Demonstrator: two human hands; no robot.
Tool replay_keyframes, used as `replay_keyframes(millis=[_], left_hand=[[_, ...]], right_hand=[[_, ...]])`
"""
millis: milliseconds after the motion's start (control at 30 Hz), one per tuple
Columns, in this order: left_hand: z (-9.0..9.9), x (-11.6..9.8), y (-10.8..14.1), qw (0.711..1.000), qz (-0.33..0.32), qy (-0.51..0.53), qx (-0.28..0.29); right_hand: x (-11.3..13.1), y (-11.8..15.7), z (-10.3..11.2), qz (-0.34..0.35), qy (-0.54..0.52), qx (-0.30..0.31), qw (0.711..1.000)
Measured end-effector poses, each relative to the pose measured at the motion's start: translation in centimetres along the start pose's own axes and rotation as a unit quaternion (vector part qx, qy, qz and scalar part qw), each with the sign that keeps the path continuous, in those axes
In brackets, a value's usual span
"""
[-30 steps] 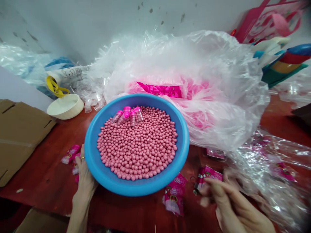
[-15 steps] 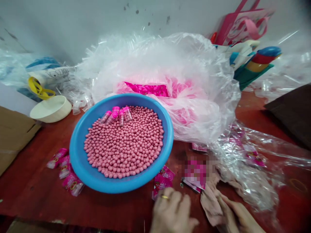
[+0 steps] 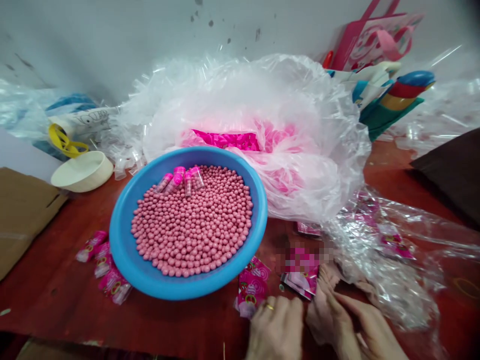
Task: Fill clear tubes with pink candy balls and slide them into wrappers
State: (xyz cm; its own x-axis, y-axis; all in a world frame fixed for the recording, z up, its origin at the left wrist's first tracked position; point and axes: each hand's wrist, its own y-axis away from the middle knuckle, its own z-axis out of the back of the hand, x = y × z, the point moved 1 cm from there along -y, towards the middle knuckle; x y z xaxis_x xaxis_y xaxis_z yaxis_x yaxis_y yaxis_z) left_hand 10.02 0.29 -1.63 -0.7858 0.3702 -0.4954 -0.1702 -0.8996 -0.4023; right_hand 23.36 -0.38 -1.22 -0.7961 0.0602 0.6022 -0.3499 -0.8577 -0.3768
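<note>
Scuffed white wall [image 3: 112, 45] behind a red tabletop [image 3: 48, 295]

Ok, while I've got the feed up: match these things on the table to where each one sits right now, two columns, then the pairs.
Things:
1. Pink round balls
2. Clear tubes with pink caps
3. Three pink printed sachets
4. Cream bowl

Places:
A. Lying on top of the balls, near the far rim
B. Filling the blue basin
C. Beyond the basin, at the far left
D. In a line on the red table, left of the basin

Pairs: 1-B, 2-A, 3-D, 4-C
</note>
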Motion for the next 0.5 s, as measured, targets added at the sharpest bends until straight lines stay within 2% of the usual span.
replay_keyframes(millis=[33,100,167,233,333,500], left_hand=[[1.2,1.4,0.3,1.0,0.01,0.007,-0.004],[3.4,4.4,0.9,0.998,0.055,0.029,-0.011],[5.0,6.9,1.5,0.995,0.093,0.016,-0.002],[5.9,8.5,1.9,0.991,0.132,0.004,0.009],[5.9,9.2,2.3,0.986,0.164,0.002,0.011],[5.5,8.4,2.0,0.981,0.192,0.024,0.013]], right_hand=[[1.2,0.2,-0.8,0.046,-0.02,0.012,0.999],[3.6,0.6,-2.9,0.153,-0.051,0.074,0.984],[5.4,0.9,-4.8,0.172,-0.079,0.109,0.976],[6.4,1.3,-6.3,0.16,-0.082,0.127,0.976],[6.8,1.6,-7.2,0.157,-0.08,0.134,0.975],[6.3,1.5,-6.4,0.18,-0.113,0.122,0.97]])
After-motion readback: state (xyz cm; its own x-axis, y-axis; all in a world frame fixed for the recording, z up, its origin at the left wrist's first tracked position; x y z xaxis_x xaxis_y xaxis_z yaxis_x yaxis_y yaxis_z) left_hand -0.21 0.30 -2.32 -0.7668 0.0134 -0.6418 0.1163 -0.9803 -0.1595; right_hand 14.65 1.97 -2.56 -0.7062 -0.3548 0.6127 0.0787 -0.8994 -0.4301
